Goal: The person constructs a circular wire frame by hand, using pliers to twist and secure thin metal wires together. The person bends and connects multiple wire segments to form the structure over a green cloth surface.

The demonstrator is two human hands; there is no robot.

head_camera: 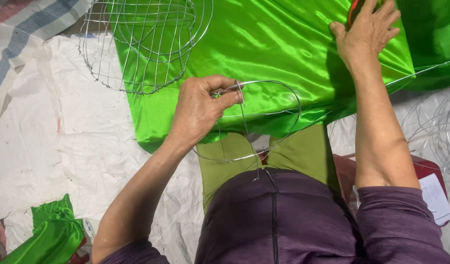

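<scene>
The purple top of the seated person fills the bottom of the view, with olive-green trousers showing just beyond it. The left hand is closed in a pinch, thumb and fingers gripping the rim of a thin wire ring that hangs over the person's lap and the near edge of a shiny green satin cloth. The ring curves out to the right of the hand and loops back below it, across the trousers. The right hand lies farther off on the same cloth, fingers spread and pressed down; an orange-red object shows under the fingers, too hidden to identify. A domed wire frame rests at the cloth's far left corner, partly on the white plastic sheeting covering the floor. A smaller scrap of green satin lies near the left elbow. A red stool shows beside the right arm.
</scene>
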